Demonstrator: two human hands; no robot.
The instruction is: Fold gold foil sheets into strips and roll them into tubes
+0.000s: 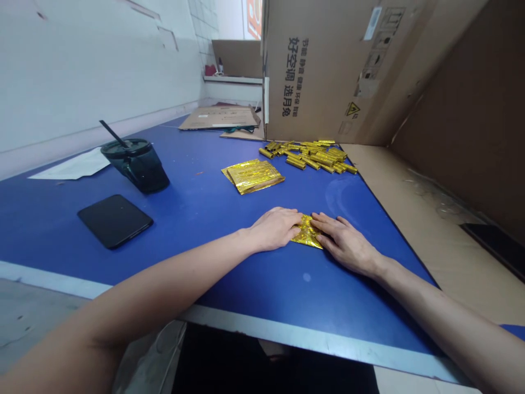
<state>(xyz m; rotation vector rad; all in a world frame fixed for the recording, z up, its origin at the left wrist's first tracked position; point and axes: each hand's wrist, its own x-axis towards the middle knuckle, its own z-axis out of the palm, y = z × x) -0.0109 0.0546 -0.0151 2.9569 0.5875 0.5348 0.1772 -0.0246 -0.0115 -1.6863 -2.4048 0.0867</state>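
Note:
A single sheet of gold foil paper (pixel 307 232) lies on the blue table between my hands. My left hand (pixel 275 228) rests on its left edge, palm down, with the fingertips on the foil. From the other side, the fingers of my right hand (pixel 343 242) stretch flat over its right edge. Both hands touch the sheet, and neither is wrapped round anything. Beyond my left hand lies a small stack of gold foil sheets (pixel 255 176). Farther back on the right is a loose pile of rolled gold foil tubes (pixel 324 157).
A dark tablet or phone (pixel 115 220) lies at the left, near a dark green cup (pixel 141 167) with a straw. White paper (pixel 69 166) lies behind the cup. A large cardboard box (pixel 324 71) stands along the back. Flattened cardboard (pixel 219 117) rests on the far end of the table (pixel 197 219).

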